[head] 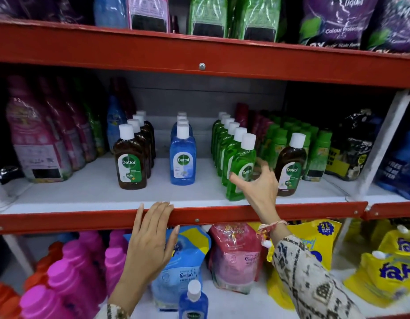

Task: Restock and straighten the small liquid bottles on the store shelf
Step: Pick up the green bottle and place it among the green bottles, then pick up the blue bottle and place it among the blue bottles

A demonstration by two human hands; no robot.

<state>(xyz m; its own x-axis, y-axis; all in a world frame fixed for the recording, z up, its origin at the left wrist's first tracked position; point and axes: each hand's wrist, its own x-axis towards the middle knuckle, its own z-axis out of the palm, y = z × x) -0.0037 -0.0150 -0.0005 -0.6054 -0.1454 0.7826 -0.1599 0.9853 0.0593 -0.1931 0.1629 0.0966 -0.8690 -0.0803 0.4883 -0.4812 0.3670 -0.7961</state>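
Three rows of small white-capped bottles stand on the white middle shelf [84,194]: brown bottles [130,162] at left, blue bottles [183,157] in the middle, green bottles [231,139] at right. My right hand [261,187] wraps the front green bottle [242,157] near the shelf's front edge, thumb on its label and fingers at its right side. A lone brown bottle [290,166] stands just right of that hand. My left hand [151,238] lies flat on the red shelf lip [84,221], holding nothing. One more blue bottle [193,302] stands on the shelf below.
Large pink detergent bottles [38,146] crowd the middle shelf's left side, small green-capped bottles [314,148] and dark pouches [353,146] its right. Below are magenta bottles [72,272], refill pouches [236,256] and yellow packs [388,268]. Bagged goods fill the top shelf [199,51].
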